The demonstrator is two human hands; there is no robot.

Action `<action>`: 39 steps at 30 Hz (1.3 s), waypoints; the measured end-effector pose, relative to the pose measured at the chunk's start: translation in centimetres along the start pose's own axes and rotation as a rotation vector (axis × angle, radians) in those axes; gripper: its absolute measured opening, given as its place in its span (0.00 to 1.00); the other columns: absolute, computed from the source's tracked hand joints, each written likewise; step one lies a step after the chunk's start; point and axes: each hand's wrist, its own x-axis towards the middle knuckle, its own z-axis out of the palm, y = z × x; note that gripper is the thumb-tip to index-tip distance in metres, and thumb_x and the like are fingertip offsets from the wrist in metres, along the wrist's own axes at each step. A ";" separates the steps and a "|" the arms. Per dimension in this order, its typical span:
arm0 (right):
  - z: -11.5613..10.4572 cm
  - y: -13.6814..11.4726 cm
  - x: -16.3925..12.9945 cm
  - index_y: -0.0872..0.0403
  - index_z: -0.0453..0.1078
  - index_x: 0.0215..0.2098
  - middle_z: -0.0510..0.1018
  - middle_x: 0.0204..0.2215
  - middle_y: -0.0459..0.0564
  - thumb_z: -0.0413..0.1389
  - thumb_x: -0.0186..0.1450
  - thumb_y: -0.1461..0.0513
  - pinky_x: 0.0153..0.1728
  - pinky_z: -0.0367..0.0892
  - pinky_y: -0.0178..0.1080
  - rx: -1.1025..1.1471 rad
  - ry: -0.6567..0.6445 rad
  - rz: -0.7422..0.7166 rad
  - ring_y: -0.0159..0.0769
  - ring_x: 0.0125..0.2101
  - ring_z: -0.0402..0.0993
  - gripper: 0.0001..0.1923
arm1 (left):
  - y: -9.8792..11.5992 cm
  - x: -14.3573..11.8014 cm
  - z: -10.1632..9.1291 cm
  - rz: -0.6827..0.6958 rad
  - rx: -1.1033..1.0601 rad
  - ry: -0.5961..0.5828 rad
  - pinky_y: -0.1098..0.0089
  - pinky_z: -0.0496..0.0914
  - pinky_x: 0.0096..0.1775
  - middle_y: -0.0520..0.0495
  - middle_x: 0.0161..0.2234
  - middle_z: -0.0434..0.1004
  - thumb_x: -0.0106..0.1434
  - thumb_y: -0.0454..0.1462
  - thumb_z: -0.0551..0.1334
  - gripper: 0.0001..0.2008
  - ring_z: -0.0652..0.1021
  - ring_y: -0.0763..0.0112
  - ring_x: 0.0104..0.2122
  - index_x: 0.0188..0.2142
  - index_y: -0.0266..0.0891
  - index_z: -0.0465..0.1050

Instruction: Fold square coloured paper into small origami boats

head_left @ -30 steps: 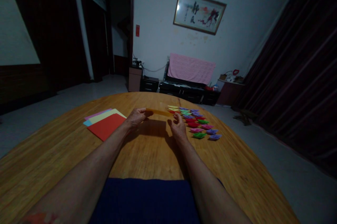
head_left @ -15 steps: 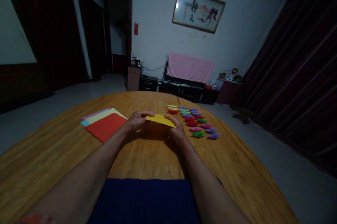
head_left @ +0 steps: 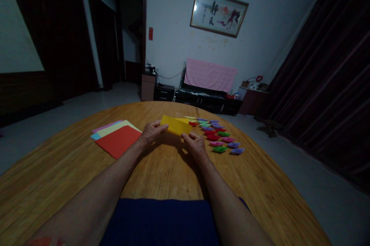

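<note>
Two hands hold one yellow paper (head_left: 175,125) above the table (head_left: 162,169), in the middle of the far part of it. The left hand (head_left: 152,132) pinches the paper at its left end, with the thumb on the near face, and the right hand (head_left: 194,144) grips it at the lower right corner; both hands are closed on the paper and stand apart from each other by its width. The paper looks folded, with a second, paler edge showing at its top right. Its long axis runs from left to right, a little lower on the right side, and the sheet is tilted up so that its broad face is turned toward the person. Its lower edge is near the table, but whether it touches the wood cannot be told in the dim light. Left of the left hand lies a stack of sheets (head_left: 117,137), fanned flat on the table, with a red one on top and yellow, pink and blue edges behind. Right of the paper, just behind the right hand, many small folded pieces (head_left: 219,138) lie in rows, red, green, purple and pink. On the far wall hangs a framed picture (head_left: 219,13).
</note>
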 end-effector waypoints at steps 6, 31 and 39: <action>0.6 -0.3 0.0 0.55 0.76 0.32 0.78 0.27 0.46 0.62 0.53 0.54 0.28 0.66 0.34 0.049 0.004 -0.022 0.34 0.27 0.71 0.14 | -1.0 0.6 1.4 0.014 -0.111 0.123 0.68 0.72 0.32 0.47 0.29 0.81 0.42 0.40 0.70 0.19 0.79 0.64 0.28 0.35 0.35 0.78; -0.5 0.1 0.1 0.56 0.69 0.22 0.67 0.17 0.41 0.62 0.52 0.49 0.21 0.56 0.32 0.018 0.088 0.074 0.29 0.20 0.61 0.18 | -2.9 1.3 1.0 0.024 -0.211 0.069 0.69 0.72 0.36 0.44 0.39 0.82 0.41 0.34 0.71 0.29 0.80 0.66 0.32 0.47 0.36 0.74; -0.6 0.5 0.2 0.55 0.67 0.21 0.64 0.17 0.41 0.61 0.52 0.45 0.20 0.52 0.33 -0.026 0.066 0.059 0.28 0.19 0.57 0.22 | -4.0 1.7 0.1 -0.014 -0.040 0.103 0.72 0.63 0.25 0.50 0.22 0.76 0.44 0.47 0.72 0.17 0.73 0.71 0.21 0.25 0.34 0.75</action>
